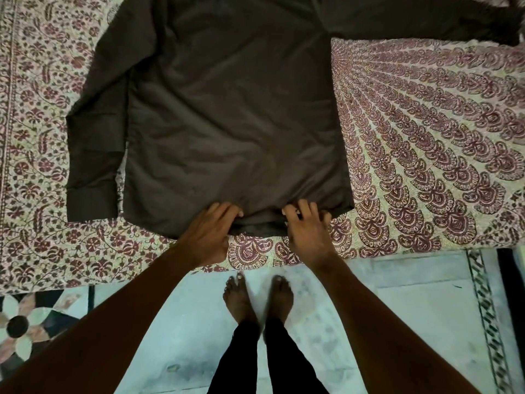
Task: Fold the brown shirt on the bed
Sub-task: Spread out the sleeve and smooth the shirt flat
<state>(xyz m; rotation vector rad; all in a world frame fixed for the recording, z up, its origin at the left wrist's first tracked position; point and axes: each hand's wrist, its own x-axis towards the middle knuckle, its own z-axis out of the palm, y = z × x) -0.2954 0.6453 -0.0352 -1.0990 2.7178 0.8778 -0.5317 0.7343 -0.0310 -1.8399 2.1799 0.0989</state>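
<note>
Both hands pinch the hem: left hand (pixel 210 223) and right hand (pixel 308 226) close together, fingers curled on the shirt (pixel 227 109). It lies flat on the bed (pixel 426 137); one sleeve (pixel 93 137) runs down beside the left hand, the other stretches far right. Bare feet (pixel 257 294) below on the floor (pixel 397 308).

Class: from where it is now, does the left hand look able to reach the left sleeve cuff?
Probably yes. The left hand is at the shirt hem, and the cuff lies flat close beside it with only bedspread between.
</note>
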